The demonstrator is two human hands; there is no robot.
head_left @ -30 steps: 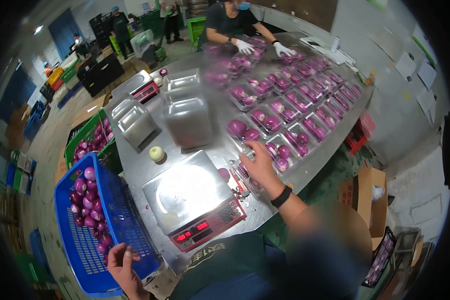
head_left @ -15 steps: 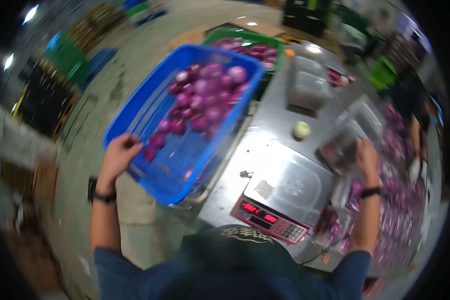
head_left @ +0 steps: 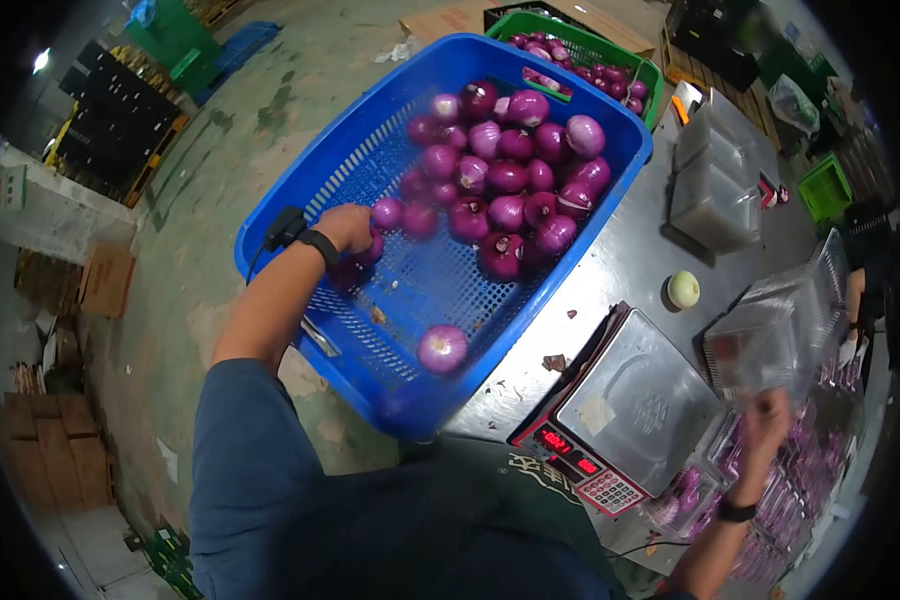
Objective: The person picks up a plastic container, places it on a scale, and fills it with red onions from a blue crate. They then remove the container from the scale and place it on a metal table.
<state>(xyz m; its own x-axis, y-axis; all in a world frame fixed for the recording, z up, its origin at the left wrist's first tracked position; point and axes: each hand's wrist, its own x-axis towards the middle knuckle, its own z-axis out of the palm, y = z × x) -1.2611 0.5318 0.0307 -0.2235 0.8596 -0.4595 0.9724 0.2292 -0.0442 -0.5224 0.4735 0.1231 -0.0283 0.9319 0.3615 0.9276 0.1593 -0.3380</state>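
Note:
My left hand (head_left: 346, 229) reaches down into a blue plastic basket (head_left: 530, 318), against a red onion (head_left: 372, 246) at its left side. Its fingers are mostly hidden behind the back of the hand, so the grip does not show. Many red onions (head_left: 507, 178) lie heaped at the basket's far end, and a single one (head_left: 442, 348) sits near its front. My right hand (head_left: 767, 415) is smeared by motion at the lower edge of clear plastic boxes (head_left: 760, 345); whether it grips a box cannot be made out.
A red-framed scale (head_left: 635, 405) with a lit display stands on the metal table (head_left: 610, 265). Beyond it lie a peeled pale onion (head_left: 683, 289) and another box stack (head_left: 715, 190). Packed onions (head_left: 790, 490) fill the right side. A green crate (head_left: 655, 85) of onions stands behind the basket.
My left hand has gone from the basket's left rim down inside to the onions. My right hand has moved down along the clear boxes. The camera view has shifted and turned.

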